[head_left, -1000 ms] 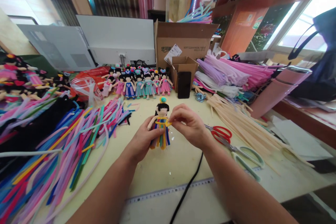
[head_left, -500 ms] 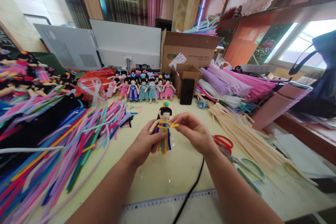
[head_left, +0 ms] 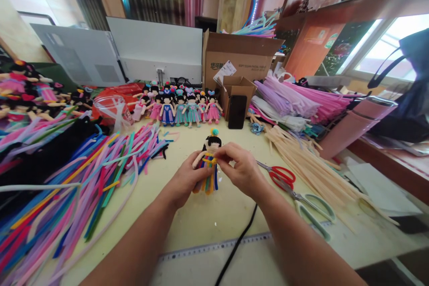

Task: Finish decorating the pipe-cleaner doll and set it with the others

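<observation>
A small doll (head_left: 210, 174) with black hair, a turquoise and yellow bun and a skirt of coloured strips is upright above the table. My left hand (head_left: 187, 178) grips it from the left, thumb across the skirt. At the doll's chest my right hand (head_left: 239, 167) is closed, thumb and forefinger pinched together beside the yellow trim (head_left: 209, 159). Whatever lies between those fingertips is too small to make out.
Multicoloured pipe cleaners (head_left: 110, 170) cover the left side. Red-handled scissors (head_left: 283, 176) and green-handled scissors (head_left: 313, 210) lie right, near beige stems (head_left: 298, 161). Behind stand finished dolls (head_left: 181, 109), a phone (head_left: 236, 111) and boxes (head_left: 241, 58). A ruler (head_left: 214, 246) lies in front.
My right hand has moved left onto the doll's chest, covering its arm on that side. The yellow piece that stuck out at my right fingertips now lies against the chest. The view has shifted slightly.
</observation>
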`<action>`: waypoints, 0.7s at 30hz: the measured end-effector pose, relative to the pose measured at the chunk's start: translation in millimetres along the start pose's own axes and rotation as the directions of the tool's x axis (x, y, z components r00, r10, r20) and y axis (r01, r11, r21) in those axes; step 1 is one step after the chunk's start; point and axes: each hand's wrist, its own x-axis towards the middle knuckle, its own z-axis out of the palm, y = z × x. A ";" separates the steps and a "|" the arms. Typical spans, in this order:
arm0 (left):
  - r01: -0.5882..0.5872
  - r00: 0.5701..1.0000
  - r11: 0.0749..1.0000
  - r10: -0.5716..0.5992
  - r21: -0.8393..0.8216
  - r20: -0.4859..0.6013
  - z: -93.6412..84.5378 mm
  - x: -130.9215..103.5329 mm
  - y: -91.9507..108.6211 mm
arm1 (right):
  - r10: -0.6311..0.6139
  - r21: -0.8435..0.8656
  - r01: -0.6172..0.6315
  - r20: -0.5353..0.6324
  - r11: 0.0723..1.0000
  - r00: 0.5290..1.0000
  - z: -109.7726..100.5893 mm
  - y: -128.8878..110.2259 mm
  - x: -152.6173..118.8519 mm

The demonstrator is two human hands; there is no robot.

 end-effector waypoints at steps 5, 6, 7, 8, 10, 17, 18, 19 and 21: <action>-0.002 1.000 1.000 0.002 0.022 0.004 1.5 -0.7 -0.4 | -0.056 -0.073 0.059 0.040 0.996 0.998 1.5 0.1 -1.1; -0.004 1.000 1.000 0.004 0.019 0.006 1.6 -0.6 -0.7 | -0.061 -0.085 0.065 0.042 0.994 0.997 2.2 0.9 -1.5; -0.005 1.000 1.000 0.005 0.016 0.007 1.6 -0.4 -1.1 | -0.065 -0.097 0.069 0.043 0.993 0.997 2.9 1.8 -2.0; -0.003 1.000 1.000 0.003 0.013 0.008 1.6 -0.2 -1.5 | -0.068 -0.106 0.072 0.042 0.992 0.997 3.5 2.5 -2.4; 0.002 1.000 1.000 -0.002 0.012 0.008 1.4 0.2 -2.5 | -0.067 -0.121 0.071 0.037 0.990 0.997 4.2 3.0 -2.9; -0.005 1.000 1.000 0.004 0.012 0.007 1.2 0.7 -3.5 | -0.005 -0.177 0.007 0.008 0.984 1.000 2.9 -2.2 -1.8; -0.002 1.000 1.000 0.002 0.014 0.006 1.4 0.6 -3.3 | -0.004 -0.175 0.006 0.007 0.985 1.000 2.9 -2.5 -1.7; -0.002 1.000 1.000 0.002 0.017 0.004 1.7 0.6 -3.0 | -0.003 -0.174 0.004 0.006 0.985 1.000 2.9 -2.6 -1.6; -0.006 1.000 1.000 0.006 0.017 0.002 2.3 0.4 -2.5 | 0.001 -0.173 0.000 0.006 0.985 1.000 3.2 -2.3 -1.5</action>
